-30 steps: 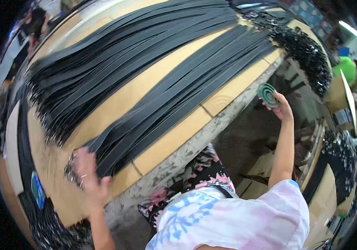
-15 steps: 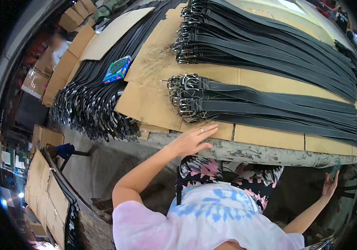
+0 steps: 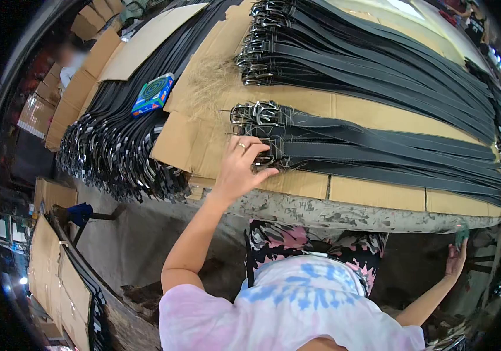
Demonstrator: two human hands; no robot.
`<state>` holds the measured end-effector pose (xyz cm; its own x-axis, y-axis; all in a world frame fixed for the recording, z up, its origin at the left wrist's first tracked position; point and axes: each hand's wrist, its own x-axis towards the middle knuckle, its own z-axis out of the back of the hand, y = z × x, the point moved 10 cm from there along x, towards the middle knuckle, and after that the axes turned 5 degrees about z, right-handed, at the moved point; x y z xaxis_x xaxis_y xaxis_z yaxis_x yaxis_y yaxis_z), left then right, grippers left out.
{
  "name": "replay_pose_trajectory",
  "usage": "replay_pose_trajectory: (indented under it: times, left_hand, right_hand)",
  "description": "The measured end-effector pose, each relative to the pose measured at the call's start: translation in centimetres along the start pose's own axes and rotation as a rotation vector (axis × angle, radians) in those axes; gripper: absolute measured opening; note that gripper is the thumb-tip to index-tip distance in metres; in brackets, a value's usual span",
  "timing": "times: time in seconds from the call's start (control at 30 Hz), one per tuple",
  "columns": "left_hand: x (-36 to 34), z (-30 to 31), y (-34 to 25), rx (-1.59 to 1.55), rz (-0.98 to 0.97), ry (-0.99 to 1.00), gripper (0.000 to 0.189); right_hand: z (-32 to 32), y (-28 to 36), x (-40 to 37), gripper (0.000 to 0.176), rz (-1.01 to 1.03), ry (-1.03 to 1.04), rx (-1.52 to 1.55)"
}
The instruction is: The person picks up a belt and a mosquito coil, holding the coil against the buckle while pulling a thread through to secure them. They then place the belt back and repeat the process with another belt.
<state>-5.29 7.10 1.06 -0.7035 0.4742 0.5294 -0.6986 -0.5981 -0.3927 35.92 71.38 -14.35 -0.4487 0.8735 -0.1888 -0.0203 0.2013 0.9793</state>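
Observation:
My left hand (image 3: 240, 167) is over the buckle end of the nearer bundle of dark belts (image 3: 344, 151). Its thumb and forefinger are apart and curved around the metal buckles (image 3: 274, 151); whether the other fingertips touch them is hidden. Loose thread ends stick out around these buckles. Low at the right, beyond the table's front edge, my right hand (image 3: 455, 259) is closed on a small green see-through object (image 3: 462, 235), too blurred to name surely. A larger row of dark belts (image 3: 356, 61) lies behind the nearer bundle, buckles to the left.
Cardboard (image 3: 373, 196) covers the table under the belts, with a heap of thread scraps (image 3: 206, 85) on it. A blue and green box (image 3: 153, 95) rests on more belts at the left. A person (image 3: 70, 64) is at far left, another (image 3: 474, 26) at far right.
My left hand has moved up and left from the table's front edge to the buckles, its fingers now curved. The right hand has shifted slightly left, still with the green object.

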Motion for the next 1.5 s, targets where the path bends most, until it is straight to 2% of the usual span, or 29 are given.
replay_pose_trajectory:
  times: [0.07, 0.1, 0.17, 0.23, 0.3, 0.37, 0.43, 0.5, 0.57, 0.6, 0.67, 0.77, 1.23, 1.5]
  left_hand:
    - [-0.5, -0.5, 0.8, 0.003, -0.014, -0.012, 0.041]
    - [-0.7, -0.7, 1.1, 0.006, -0.026, -0.020, 0.038]
    - [-0.3, -0.5, -0.3, 0.016, -0.040, -0.052, 0.033]
    - [-0.7, -0.8, -0.9, 0.025, -0.055, -0.082, 0.028]
    - [-0.9, -1.2, -1.1, 0.066, -0.077, -0.129, 0.022]
    - [-0.9, -0.9, -1.1, 0.040, -0.063, -0.148, 0.019]
    - [-1.2, -1.0, -0.4, -0.004, -0.025, -0.113, 0.017]
    - [-1.4, -0.6, 0.0, -0.042, -0.002, -0.117, 0.016]
    - [-1.8, -0.3, 0.4, -0.079, 0.027, -0.116, 0.016]
    - [-1.8, -0.3, 0.5, -0.093, 0.046, -0.097, 0.015]
    - [-1.8, -0.3, 0.6, -0.105, 0.067, -0.078, 0.015]
    - [-1.6, -0.4, 0.6, -0.108, 0.048, -0.065, 0.015]
    - [-1.0, -1.1, 1.0, -0.157, 0.099, -0.037, 0.015]
    - [-0.8, -1.1, 1.0, -0.168, 0.115, -0.022, 0.016]
  right_hand:
    - [-2.8, 2.5, -0.9, 0.036, 0.180, 0.181, 0.204]
    - [-3.8, 2.5, -0.9, 0.036, 0.181, 0.180, 0.202]
    - [-9.9, 4.3, -2.8, 0.035, 0.197, 0.048, 0.100]
    - [-17.0, 3.3, -3.6, 0.035, 0.155, 0.336, 0.012]
    - [-26.2, 3.9, -8.7, 0.029, 0.124, 0.319, -0.007]
    - [-33.2, 2.4, -11.3, 0.023, 0.099, 0.577, -0.065]
    - [-40.3, 3.0, -15.2, 0.016, 0.191, 0.773, -0.112]
    - [-45.9, 4.0, -19.7, 0.011, 0.370, 0.865, -0.122]
    - [-49.6, 3.3, -23.1, 0.010, 0.455, 0.902, -0.051]
    - [-51.0, 3.8, -24.6, 0.012, 0.562, 0.910, -0.114]
    - [-53.0, 4.1, -26.7, 0.018, 0.765, 0.914, -0.176]
    - [-54.4, 4.1, -28.3, 0.021, 0.852, 0.886, -0.124]
    - [-55.2, 2.8, -29.5, 0.025, 0.879, 0.924, -0.155]
    - [-55.2, 2.3, -29.3, 0.025, 0.816, 0.930, -0.173]
